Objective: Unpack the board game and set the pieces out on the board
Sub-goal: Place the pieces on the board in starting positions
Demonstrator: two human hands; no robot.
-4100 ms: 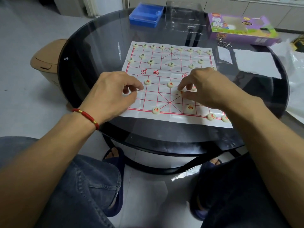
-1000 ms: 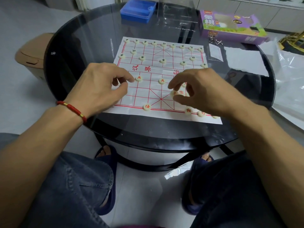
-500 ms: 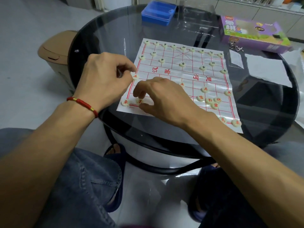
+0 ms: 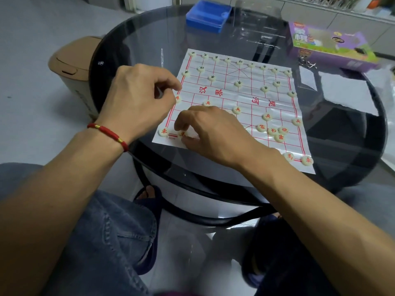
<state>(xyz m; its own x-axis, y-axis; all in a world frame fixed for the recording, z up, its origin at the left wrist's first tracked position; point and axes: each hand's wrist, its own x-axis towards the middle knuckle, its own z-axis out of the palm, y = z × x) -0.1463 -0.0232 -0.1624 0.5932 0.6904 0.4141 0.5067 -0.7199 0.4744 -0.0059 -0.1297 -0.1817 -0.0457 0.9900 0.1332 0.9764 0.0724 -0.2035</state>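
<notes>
1. The paper board (image 4: 239, 99), white with a red grid, lies flat on the round dark glass tabletop (image 4: 139, 50), its near edge close to the tabletop's near rim.
2. Cream round pieces with dark marks (image 4: 238, 83) fill the far rows of the board; cream pieces with red marks sit on the near half, among them a row of five near the middle and a loose cluster of four (image 4: 272, 131) near the right side, touching or nearly so.
3. A red-marked piece (image 4: 163, 131) sits on the near left corner, and two more (image 4: 307, 160) sit at the near right corner.
4. The right hand (image 4: 213, 133) reaches across to the near left of the board, its fingers curled down and pinching a red-marked piece (image 4: 183, 134) just right of the corner piece.
5. The left hand (image 4: 139, 101), a red cord bracelet (image 4: 108, 133) at its wrist, hovers at the board's left edge with fingers curled in; whether they hold anything cannot be told.
6. At the far side of the tabletop lie a blue plastic case (image 4: 206, 16), a clear tray (image 4: 256, 24) and a purple game box (image 4: 329, 45).
7. A tan bin (image 4: 70, 69) stands on the floor to the left.
</notes>
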